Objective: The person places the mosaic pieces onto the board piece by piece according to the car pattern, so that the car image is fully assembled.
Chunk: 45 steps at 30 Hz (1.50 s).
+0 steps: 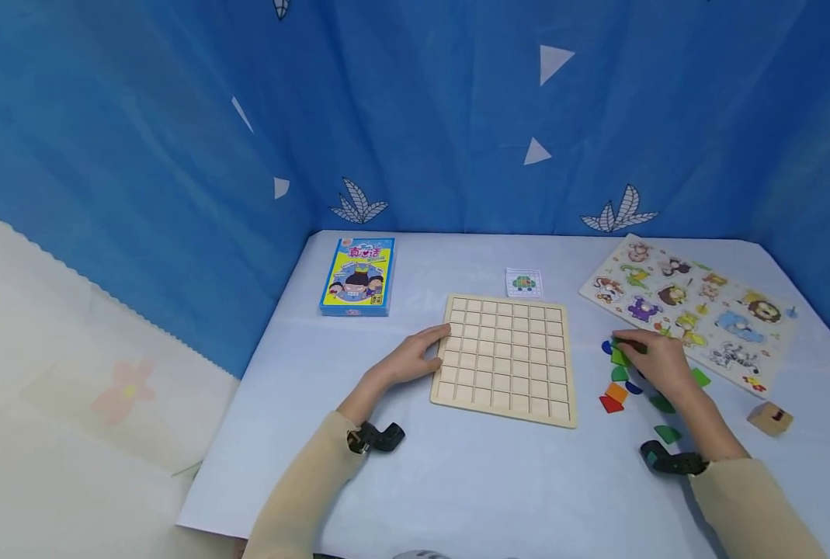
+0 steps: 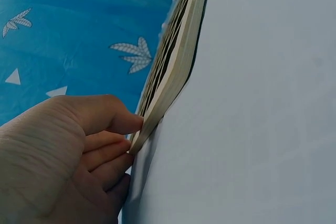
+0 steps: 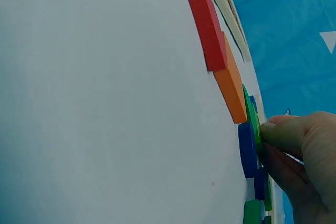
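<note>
A square wooden grid board (image 1: 501, 359) lies on the table between the hands. My left hand (image 1: 408, 357) rests at its left edge, thumb and fingertips touching the rim; the left wrist view shows this hand (image 2: 89, 140) against the board's side (image 2: 173, 77). To the right of the board, my right hand (image 1: 659, 361) pinches a dark green block (image 1: 638, 346) among loose colored blocks. Around it lie a red block (image 1: 611, 404), an orange block (image 1: 616, 392), blue pieces and several green ones. In the right wrist view my right hand (image 3: 294, 150) partly hides the green and blue blocks.
A small pattern card (image 1: 524, 282) lies behind the board. At back left is a blue and yellow box (image 1: 357, 277). An animal picture board (image 1: 694, 310) lies at the right, with a wooden block (image 1: 770, 418) near its front corner. Blue curtain (image 1: 415, 116) hangs behind the table.
</note>
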Available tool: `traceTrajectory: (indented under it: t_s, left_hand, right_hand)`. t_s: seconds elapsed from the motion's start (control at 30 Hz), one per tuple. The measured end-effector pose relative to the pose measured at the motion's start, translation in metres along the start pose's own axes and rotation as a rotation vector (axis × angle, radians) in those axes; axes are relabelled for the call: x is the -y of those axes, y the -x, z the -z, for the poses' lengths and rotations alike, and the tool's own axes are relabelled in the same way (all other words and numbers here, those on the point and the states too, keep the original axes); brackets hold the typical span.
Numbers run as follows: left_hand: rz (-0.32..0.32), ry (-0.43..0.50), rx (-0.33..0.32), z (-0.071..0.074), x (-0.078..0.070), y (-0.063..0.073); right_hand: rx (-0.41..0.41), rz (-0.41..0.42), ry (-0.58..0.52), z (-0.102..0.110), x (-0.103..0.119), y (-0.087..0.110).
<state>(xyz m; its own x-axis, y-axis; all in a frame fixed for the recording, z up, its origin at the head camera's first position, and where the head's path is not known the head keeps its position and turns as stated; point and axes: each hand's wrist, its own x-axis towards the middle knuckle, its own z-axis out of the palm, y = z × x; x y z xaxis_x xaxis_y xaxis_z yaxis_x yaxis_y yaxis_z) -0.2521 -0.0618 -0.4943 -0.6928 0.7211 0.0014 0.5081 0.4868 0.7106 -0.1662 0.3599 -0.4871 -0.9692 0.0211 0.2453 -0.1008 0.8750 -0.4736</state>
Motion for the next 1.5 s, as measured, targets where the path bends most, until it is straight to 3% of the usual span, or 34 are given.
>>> traceTrajectory:
  t_s: [0.27,0.67,0.97,1.17,1.2,1.37,1.5]
  left_hand:
    - [0.001,0.005,0.004,-0.002,0.002,0.002]
    - [0.005,0.007,-0.011,0.0,0.0,0.001]
    - [0.03,0.011,-0.015,-0.001,-0.002,0.001]
    - [0.04,0.007,-0.023,0.0,-0.002,0.002]
    - [0.041,0.008,-0.022,0.0,-0.002,0.002]
    - [0.037,0.011,-0.017,0.0,-0.003,0.004]
    - [0.025,0.014,-0.019,0.0,-0.003,0.003]
  right_hand:
    - [-0.053,0.031,0.033,-0.003,-0.001,0.005]
    - [-0.139,0.011,0.039,-0.011,-0.001,0.001]
    - [-0.128,-0.104,-0.093,-0.002,0.008,-0.003]
    - [-0.192,-0.13,-0.127,-0.021,-0.023,-0.019]
    - [-0.178,-0.114,-0.208,-0.02,-0.019,-0.021]
    - [-0.186,-0.071,-0.33,-0.038,-0.007,-0.03]
    - [-0.194,-0.063,-0.314,-0.057,0.009,-0.034]
